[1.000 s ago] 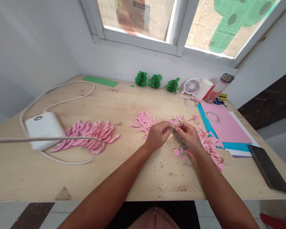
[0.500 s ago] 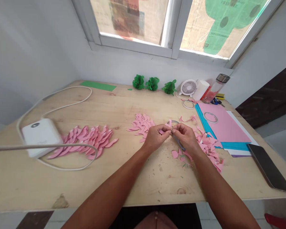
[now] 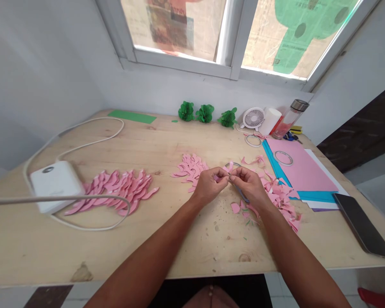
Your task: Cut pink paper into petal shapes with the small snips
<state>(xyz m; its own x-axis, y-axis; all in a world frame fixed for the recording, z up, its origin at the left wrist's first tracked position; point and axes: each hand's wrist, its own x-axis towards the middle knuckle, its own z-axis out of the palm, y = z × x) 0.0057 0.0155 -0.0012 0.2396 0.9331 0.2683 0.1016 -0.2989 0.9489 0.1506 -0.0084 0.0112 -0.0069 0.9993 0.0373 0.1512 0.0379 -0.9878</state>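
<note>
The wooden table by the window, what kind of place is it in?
Perhaps a craft corner: pink paper cutouts, green paper ornaments and stacked coloured sheets are on the table.

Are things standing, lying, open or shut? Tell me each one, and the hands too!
Left hand: pinched on pink paper.
Right hand: pinched; anything between its fingertips too tiny to tell.
Grey tool: partly hidden; open or shut, can't tell.
Bottle: standing, lid on.
Fan: standing.
Phone: lying flat, dark.
White box: lying flat.
Green strip: lying flat.
Green puffs: fanned out.
</note>
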